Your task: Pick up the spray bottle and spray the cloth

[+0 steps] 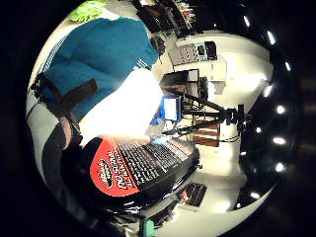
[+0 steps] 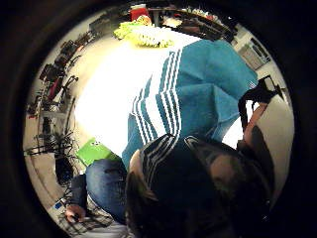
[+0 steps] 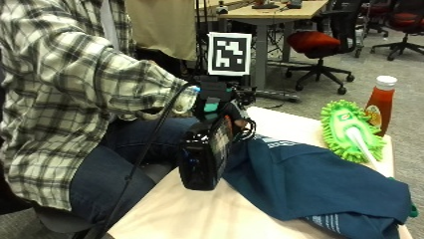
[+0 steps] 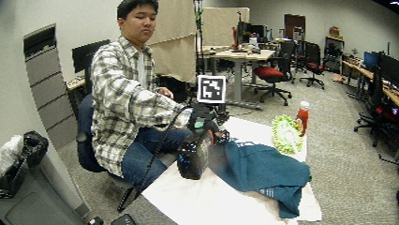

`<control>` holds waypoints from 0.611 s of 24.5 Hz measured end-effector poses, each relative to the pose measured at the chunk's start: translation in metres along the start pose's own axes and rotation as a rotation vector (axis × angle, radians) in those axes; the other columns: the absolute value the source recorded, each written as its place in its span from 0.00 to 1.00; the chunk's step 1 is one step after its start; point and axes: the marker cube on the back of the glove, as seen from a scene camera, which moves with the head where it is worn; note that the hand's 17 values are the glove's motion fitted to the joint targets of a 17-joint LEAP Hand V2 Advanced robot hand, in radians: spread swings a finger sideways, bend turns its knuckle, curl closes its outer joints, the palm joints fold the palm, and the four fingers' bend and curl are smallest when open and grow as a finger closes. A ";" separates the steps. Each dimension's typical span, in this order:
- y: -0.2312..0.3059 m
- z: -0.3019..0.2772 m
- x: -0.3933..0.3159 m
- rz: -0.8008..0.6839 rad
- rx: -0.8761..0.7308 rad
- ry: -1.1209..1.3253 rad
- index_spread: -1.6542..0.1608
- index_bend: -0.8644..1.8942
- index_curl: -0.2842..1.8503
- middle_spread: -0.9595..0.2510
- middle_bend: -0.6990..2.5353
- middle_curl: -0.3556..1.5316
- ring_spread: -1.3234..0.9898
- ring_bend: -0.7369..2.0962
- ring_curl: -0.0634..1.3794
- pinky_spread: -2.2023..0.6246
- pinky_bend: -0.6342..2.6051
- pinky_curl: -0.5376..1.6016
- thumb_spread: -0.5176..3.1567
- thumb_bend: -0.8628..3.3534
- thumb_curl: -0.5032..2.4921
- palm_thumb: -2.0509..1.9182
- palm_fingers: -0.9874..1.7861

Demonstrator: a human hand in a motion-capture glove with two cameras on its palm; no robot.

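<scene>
Gloved right hand (image 3: 222,107) gripping black spray bottle (image 3: 202,157)
Bottle stands on the white table (image 3: 199,214), touching the teal cloth (image 3: 318,184) at its 3 o'clock.

Floor: grey carpet (image 4: 349,173) all around my table.
Table: white top (image 4: 205,197), and I'm sat at its corner on a dark office chair (image 4: 87,150).
Behind me: grey filing cabinet (image 4: 47,79) against a pale wall (image 4: 75,23).
Screens: beige partition panels (image 4: 171,42) just past my shoulder.
Further back: a wooden desk (image 4: 240,55) and a red-seated swivel chair (image 4: 271,75) beside it.
Far side: more desks and monitors (image 4: 380,63).
Overhead: round ceiling lights (image 1: 279,140).
</scene>
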 end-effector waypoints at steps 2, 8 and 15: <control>0.000 -0.003 0.004 0.013 0.007 -0.020 0.77 0.48 0.41 0.70 0.42 0.47 0.49 0.48 0.38 0.73 0.30 0.45 0.12 0.20 0.42 0.78 0.84; 0.000 -0.018 0.020 0.099 0.057 -0.228 0.77 0.49 0.41 0.70 0.42 0.47 0.49 0.48 0.38 0.73 0.30 0.45 0.12 0.20 0.42 0.78 0.84; 0.006 -0.046 0.048 0.200 0.184 -0.596 0.77 0.49 0.41 0.70 0.42 0.46 0.49 0.48 0.38 0.73 0.30 0.45 0.12 0.20 0.42 0.78 0.84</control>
